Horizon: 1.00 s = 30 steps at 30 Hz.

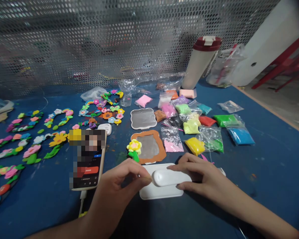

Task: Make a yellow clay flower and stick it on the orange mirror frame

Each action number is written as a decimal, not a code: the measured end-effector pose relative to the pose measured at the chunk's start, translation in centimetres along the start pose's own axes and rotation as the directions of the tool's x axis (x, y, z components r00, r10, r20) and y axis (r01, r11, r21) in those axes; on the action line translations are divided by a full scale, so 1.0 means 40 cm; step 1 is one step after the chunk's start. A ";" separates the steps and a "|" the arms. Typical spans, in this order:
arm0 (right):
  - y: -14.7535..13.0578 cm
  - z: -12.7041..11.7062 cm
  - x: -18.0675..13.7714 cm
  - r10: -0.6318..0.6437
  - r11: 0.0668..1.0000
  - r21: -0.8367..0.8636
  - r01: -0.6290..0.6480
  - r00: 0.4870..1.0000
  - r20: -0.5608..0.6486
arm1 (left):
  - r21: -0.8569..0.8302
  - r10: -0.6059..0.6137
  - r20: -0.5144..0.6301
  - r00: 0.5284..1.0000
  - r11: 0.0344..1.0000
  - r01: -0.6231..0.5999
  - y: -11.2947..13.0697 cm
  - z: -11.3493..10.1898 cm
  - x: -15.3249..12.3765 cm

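Note:
A white rectangular board (161, 193) lies flat on the table in front of me. My right hand (199, 172) grips a smooth white round-ended tool (169, 177) from its right end, holding it over the board. Its exact kind does not show. My left hand (129, 179) has thumb and forefinger pinched together at the board's left side, close to the tool's rounded tip. Whatever those fingertips hold is too small or hidden to name. Just beyond the board lies a mirror (149, 146) framed in brown clay, with a yellow clay flower (134, 147) on its left edge.
A bare white-rimmed mirror (143, 118) lies farther back. Bags of coloured clay, such as yellow clay (194, 146) and blue clay (240, 136), spread to the right. A phone (89, 162) and flower-decorated frames (58, 118) are left. A tumbler (201, 63) stands by the perforated metal panel (89, 43).

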State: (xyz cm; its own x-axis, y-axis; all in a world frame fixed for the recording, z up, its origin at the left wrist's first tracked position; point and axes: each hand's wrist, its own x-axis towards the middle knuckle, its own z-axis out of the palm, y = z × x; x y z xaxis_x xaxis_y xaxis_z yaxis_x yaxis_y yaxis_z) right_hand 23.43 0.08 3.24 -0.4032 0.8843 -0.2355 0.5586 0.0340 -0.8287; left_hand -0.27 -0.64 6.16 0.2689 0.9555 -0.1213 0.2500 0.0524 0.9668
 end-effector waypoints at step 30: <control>0.004 0.024 -0.011 -0.105 0.979 -0.176 0.100 0.994 -0.017 | 0.099 -0.072 0.018 0.997 0.993 0.070 -0.002 0.004 0.014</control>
State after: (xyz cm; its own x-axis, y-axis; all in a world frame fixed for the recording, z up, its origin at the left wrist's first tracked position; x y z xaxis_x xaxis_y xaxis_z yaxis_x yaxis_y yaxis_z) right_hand 23.00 -0.77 2.71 -0.4469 0.8838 -0.1388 0.6347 0.2039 -0.7454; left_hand -0.01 -0.13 5.98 0.2663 0.9440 -0.1949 0.3592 0.0904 0.9289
